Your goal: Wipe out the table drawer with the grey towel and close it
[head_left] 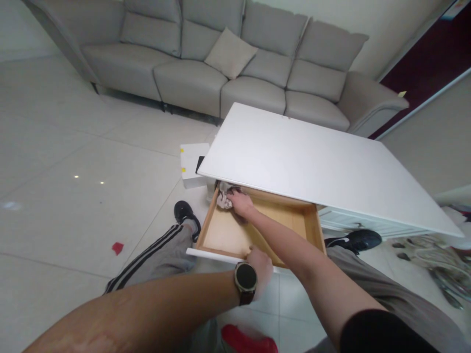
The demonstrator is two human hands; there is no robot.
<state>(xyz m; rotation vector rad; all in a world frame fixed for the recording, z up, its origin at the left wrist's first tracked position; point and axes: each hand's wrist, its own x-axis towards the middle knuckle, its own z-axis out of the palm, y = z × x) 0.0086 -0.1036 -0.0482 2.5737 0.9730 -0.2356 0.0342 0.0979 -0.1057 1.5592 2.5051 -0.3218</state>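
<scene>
A wooden drawer [221, 235] is pulled out from under the white table [316, 162]. My left hand [260, 267], with a watch on its wrist, is closed over the drawer's front edge. Inside the drawer, at its back left corner, my right hand [241, 203] presses on a crumpled whitish cloth [223, 200] with dark patches. Its fingers are curled onto the cloth and partly hidden. The cloth lies against the drawer's left side, and bare wood shows around it.
A white box [193, 164] with a dark flat thing on it stands left of the table. Behind is a grey sofa [195, 83] with a cushion [231, 53]. A red scrap [117, 248] lies on the tiles. My shoes flank the drawer, and a red thing [248, 339] is below.
</scene>
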